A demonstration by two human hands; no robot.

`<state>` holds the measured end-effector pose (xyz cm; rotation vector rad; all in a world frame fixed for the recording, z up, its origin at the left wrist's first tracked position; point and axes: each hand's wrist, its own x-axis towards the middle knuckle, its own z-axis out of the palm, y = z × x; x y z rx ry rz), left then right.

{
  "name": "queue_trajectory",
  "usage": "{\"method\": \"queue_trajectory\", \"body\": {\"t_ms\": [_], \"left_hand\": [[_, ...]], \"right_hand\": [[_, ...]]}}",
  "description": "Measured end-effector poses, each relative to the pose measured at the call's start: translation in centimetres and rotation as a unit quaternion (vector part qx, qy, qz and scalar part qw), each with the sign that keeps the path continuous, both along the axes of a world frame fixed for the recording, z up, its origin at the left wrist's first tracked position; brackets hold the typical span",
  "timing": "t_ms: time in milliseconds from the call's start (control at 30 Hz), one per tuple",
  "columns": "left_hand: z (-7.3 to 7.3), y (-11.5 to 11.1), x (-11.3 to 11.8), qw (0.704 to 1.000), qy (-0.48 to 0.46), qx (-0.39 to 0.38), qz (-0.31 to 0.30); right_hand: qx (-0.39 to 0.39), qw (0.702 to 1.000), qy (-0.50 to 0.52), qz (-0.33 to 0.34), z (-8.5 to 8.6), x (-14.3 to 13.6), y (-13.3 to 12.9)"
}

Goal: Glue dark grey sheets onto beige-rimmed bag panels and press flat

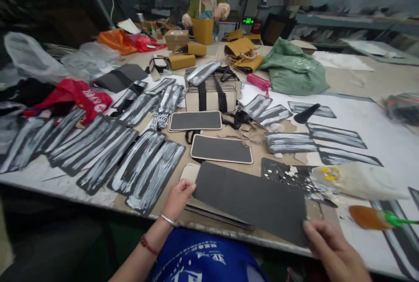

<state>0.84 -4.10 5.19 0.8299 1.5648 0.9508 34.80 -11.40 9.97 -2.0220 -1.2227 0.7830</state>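
Note:
A long dark grey panel lies tilted over a stack of panels at the table's front edge. My left hand pinches its left end, and my right hand grips its lower right corner. Behind it are two smaller dark panels with pale rims, one nearer and one farther. To the left, several dark panels carry white streaks. A black board with white blobs sits right of centre, partly under a cloudy plastic container.
A strapped stack of pale boards stands mid-table. Farther back are a green bag, yellow pieces and a person holding a yellow item. At right lies an orange-brown bottle; red cloth is left.

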Motion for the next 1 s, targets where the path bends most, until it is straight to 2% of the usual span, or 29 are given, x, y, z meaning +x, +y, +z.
{"method": "queue_trajectory", "body": {"t_ms": [67, 167, 267, 367, 500, 633, 1000], "left_hand": [[-0.4, -0.5, -2.3, 0.998, 0.064, -0.009, 0.018], [-1.0, -0.8, -4.2, 0.994, 0.103, -0.037, 0.025], [-1.6, -0.8, -4.8, 0.992, 0.105, -0.062, 0.021], [-2.5, -0.4, -4.9, 0.990, 0.118, -0.070, 0.012], [-3.7, 0.3, -5.1, 0.984, 0.164, -0.069, 0.012], [-4.2, 0.6, -5.2, 0.978, 0.200, -0.051, 0.006], [-4.1, 0.6, -4.9, 0.963, 0.260, -0.056, -0.035]], "right_hand": [[-0.031, 0.998, 0.037, 0.044, -1.9, -3.0, 1.1], [-0.035, 0.997, 0.040, 0.062, -5.2, -5.6, 1.8], [-0.017, 0.997, 0.000, 0.070, -7.7, -6.3, 1.8], [-0.011, 0.997, -0.035, 0.074, -9.0, -6.3, 1.6], [-0.006, 0.995, -0.065, 0.070, -10.0, -6.4, 1.8], [-0.010, 0.992, -0.102, 0.075, -10.5, -6.7, 2.0], [-0.040, 0.981, -0.176, 0.077, -10.5, -7.2, 2.4]]}}
